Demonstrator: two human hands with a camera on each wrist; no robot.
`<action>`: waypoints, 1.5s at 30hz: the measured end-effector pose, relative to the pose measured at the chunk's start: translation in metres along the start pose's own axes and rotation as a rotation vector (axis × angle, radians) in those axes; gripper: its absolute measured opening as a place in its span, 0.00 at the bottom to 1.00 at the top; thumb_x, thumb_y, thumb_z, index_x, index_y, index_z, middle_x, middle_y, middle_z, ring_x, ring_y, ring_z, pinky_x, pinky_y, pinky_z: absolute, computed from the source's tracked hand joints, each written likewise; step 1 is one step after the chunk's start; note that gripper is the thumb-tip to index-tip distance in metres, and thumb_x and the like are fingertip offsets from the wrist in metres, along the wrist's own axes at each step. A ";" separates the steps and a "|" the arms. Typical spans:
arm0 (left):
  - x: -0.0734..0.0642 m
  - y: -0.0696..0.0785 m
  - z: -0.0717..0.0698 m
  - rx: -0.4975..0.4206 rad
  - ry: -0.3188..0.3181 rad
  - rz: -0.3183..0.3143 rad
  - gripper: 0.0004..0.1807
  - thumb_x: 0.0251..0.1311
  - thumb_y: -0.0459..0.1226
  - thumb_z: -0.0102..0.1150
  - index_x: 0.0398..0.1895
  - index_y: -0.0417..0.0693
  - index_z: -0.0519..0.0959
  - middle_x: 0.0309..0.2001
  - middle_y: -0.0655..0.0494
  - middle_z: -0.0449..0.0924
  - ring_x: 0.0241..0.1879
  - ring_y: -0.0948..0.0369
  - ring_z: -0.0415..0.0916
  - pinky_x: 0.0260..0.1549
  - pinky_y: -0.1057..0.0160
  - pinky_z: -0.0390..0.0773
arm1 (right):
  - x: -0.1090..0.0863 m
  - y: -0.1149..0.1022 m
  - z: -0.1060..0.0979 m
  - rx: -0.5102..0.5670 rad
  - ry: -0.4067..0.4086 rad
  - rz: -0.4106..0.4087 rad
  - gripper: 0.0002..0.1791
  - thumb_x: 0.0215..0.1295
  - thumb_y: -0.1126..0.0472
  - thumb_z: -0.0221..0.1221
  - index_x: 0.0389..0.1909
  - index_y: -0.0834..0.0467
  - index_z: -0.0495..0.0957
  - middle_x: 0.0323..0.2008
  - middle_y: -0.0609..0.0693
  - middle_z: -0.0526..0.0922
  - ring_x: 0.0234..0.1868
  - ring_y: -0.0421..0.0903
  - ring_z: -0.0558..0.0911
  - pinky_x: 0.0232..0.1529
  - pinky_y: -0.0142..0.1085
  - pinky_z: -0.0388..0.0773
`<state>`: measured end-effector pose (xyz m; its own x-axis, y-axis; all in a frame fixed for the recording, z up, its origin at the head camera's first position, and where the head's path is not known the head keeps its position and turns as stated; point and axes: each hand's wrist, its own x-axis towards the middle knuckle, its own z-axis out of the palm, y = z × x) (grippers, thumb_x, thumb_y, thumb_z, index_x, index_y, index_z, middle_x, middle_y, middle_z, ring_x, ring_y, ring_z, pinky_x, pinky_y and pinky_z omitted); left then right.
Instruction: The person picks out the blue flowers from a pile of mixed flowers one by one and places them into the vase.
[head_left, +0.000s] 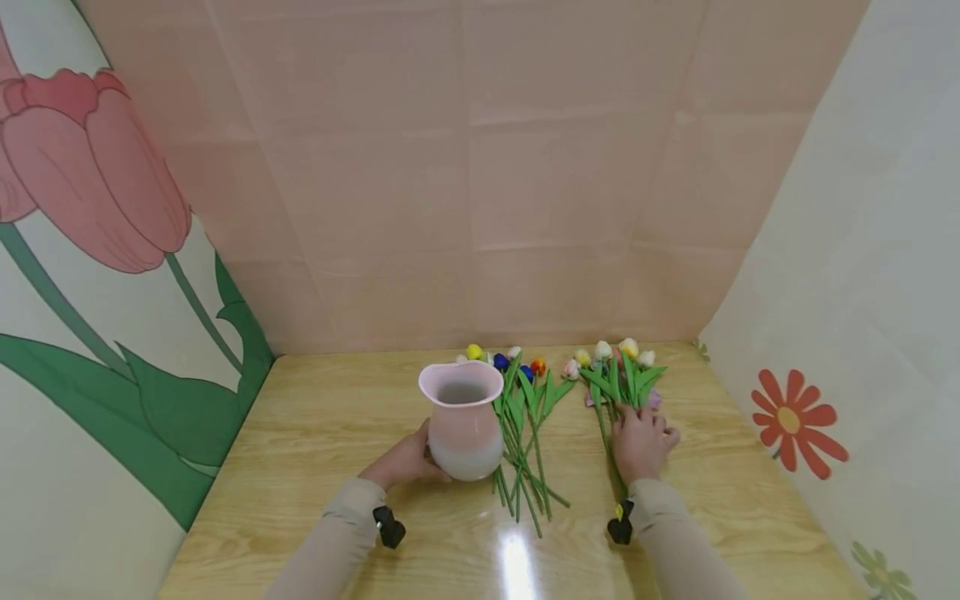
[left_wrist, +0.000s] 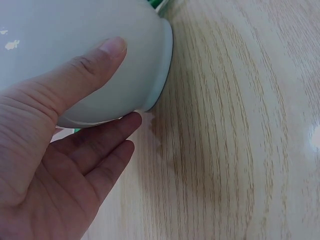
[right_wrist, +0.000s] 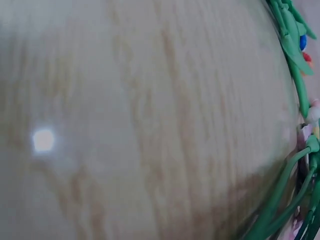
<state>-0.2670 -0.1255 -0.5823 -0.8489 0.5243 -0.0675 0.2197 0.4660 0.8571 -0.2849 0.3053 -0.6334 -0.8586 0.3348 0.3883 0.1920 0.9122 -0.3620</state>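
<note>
A pink-and-white vase [head_left: 465,437] with a flared wavy rim is left of the flowers. My left hand [head_left: 411,457] grips its lower left side. In the left wrist view the thumb [left_wrist: 92,70] presses on the vase's pale wall [left_wrist: 30,40], with fingers [left_wrist: 107,140] curving under it. At the right, my right hand [head_left: 643,442] holds a bunch of artificial tulips by their stems [head_left: 606,433]; its fingertips are partly hidden. The right wrist view shows green stems [right_wrist: 280,205] at its edge but not the hand.
Between the hands lie more artificial tulips, with crossing stems [head_left: 525,475] and yellow, blue, white and orange heads toward the back. The wooden table [head_left: 337,392] meets a pinkish backdrop [head_left: 375,208] behind. Flower-printed side panels stand left and right.
</note>
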 end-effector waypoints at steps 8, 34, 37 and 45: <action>0.000 -0.002 0.000 -0.025 -0.009 -0.007 0.55 0.42 0.35 0.78 0.72 0.48 0.52 0.70 0.46 0.62 0.69 0.50 0.61 0.67 0.48 0.61 | 0.005 -0.025 -0.010 0.077 0.077 -0.073 0.14 0.65 0.61 0.57 0.50 0.56 0.80 0.48 0.62 0.75 0.51 0.63 0.70 0.48 0.60 0.60; 0.000 -0.001 0.000 0.001 -0.012 0.013 0.56 0.42 0.37 0.78 0.73 0.46 0.51 0.70 0.44 0.61 0.68 0.49 0.61 0.67 0.46 0.62 | -0.052 -0.121 0.016 -0.035 -0.272 -0.274 0.22 0.67 0.52 0.56 0.56 0.61 0.75 0.48 0.60 0.79 0.49 0.61 0.77 0.49 0.56 0.72; 0.000 -0.002 0.000 0.009 -0.015 0.011 0.56 0.42 0.37 0.78 0.73 0.46 0.52 0.70 0.44 0.62 0.68 0.49 0.62 0.67 0.47 0.62 | -0.055 -0.124 0.017 -0.026 -0.274 -0.243 0.21 0.66 0.54 0.56 0.56 0.61 0.75 0.48 0.61 0.80 0.50 0.62 0.77 0.50 0.57 0.71; 0.000 -0.001 0.000 0.000 -0.009 0.017 0.53 0.42 0.35 0.78 0.71 0.45 0.54 0.69 0.44 0.64 0.67 0.49 0.64 0.65 0.48 0.64 | -0.055 -0.125 0.018 0.016 -0.234 -0.222 0.20 0.65 0.60 0.55 0.56 0.63 0.74 0.43 0.62 0.83 0.42 0.61 0.80 0.45 0.56 0.73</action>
<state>-0.2670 -0.1264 -0.5833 -0.8410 0.5380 -0.0576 0.2339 0.4575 0.8579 -0.2700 0.1681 -0.6247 -0.9651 0.0626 0.2543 -0.0185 0.9523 -0.3045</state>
